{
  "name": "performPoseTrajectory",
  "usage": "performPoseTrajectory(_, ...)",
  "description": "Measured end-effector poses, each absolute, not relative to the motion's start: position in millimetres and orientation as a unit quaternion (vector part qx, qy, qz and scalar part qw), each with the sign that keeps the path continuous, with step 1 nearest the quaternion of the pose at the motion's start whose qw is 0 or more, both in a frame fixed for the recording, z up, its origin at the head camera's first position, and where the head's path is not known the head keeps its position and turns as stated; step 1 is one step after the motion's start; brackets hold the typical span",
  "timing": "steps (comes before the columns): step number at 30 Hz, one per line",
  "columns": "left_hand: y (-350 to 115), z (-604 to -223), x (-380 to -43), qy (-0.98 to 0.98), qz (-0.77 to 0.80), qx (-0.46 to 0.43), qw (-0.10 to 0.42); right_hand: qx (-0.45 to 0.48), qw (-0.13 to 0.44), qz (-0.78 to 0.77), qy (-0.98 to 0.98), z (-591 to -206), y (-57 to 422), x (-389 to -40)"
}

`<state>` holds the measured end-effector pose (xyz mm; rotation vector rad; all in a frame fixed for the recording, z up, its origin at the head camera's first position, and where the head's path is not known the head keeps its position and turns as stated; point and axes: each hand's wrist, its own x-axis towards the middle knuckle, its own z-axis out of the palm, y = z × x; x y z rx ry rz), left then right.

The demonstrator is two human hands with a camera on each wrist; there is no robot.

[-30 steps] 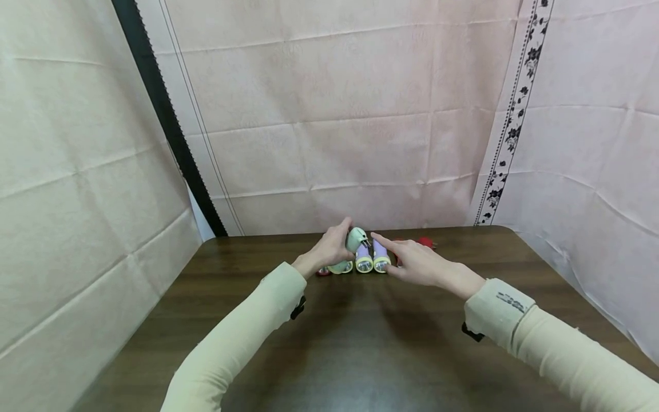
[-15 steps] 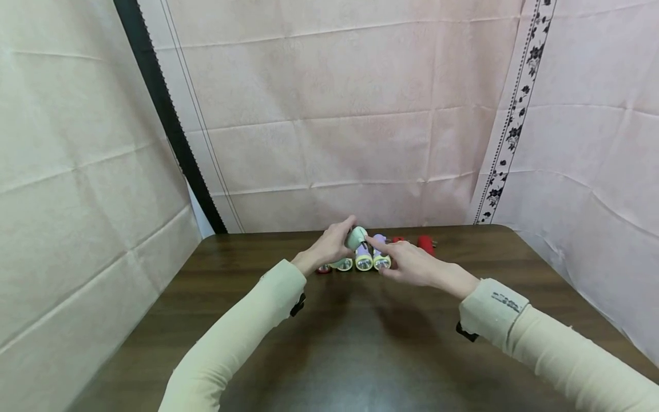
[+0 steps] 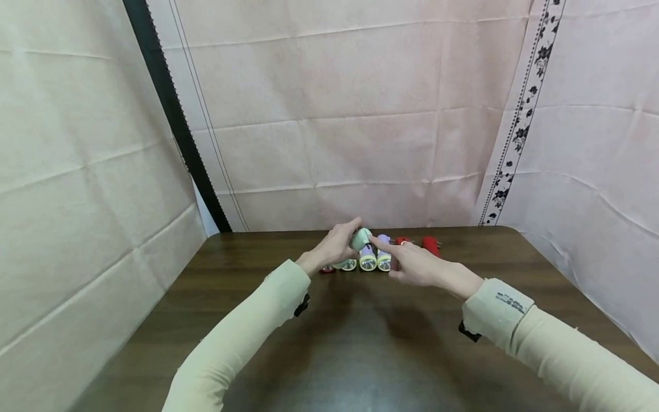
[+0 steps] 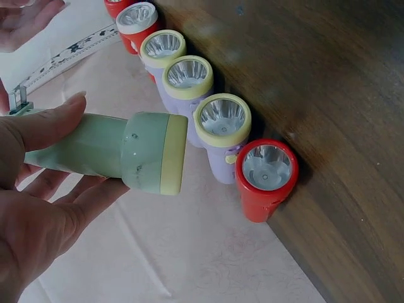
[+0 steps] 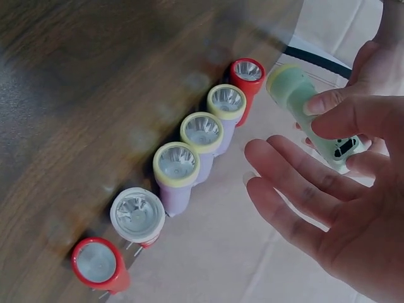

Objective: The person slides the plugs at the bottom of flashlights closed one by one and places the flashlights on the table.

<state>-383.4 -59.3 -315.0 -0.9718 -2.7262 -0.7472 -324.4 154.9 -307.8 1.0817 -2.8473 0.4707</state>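
Observation:
My left hand [image 3: 337,245] grips a pale green flashlight [image 4: 101,145] with a yellow rim, held above the row of others. Small metal plug prongs [image 4: 19,98] stick out near its tail, and a dark slot [image 5: 344,148] shows on its body. My right hand [image 3: 414,262] reaches to the tail end of this flashlight; one finger overlaps it in the right wrist view while the other fingers are extended and apart. Below stand a red flashlight [image 5: 247,71], three lavender ones with yellow rims, including one lavender flashlight [image 5: 177,189], and a red flashlight with a white rim [image 5: 137,214].
Another red flashlight [image 5: 98,262] ends the row, its prongs showing. The row lies near the far edge of a dark wooden table [image 3: 329,343]. A pale cloth [image 3: 329,114] hangs behind and on both sides.
My right hand has moved left and its index finger now meets the green flashlight's tail. More of the red flashlights behind it has come into view. The left hand keeps its hold.

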Motion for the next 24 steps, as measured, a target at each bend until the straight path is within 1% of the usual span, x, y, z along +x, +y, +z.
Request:
performPoseTrajectory(6, -55.3, -316.1, -381.9, -0.911, -0.249, -0.321, 0.067, 0.347, 0.019, 0.155, -0.925, -307.2, 156.4, -323.6)
performPoseTrajectory(20, -49.2, -315.2, -377.7, -0.912, -0.243, -0.324, 0.063, 0.346, 0.033, 0.156, -0.925, -309.0, 159.8, -325.2)
performPoseTrajectory(24, -49.8, -313.6, -377.0, -0.92, -0.223, -0.32, 0.05, 0.339, 0.032, 0.158, -0.927, -310.1, 162.1, -326.0)
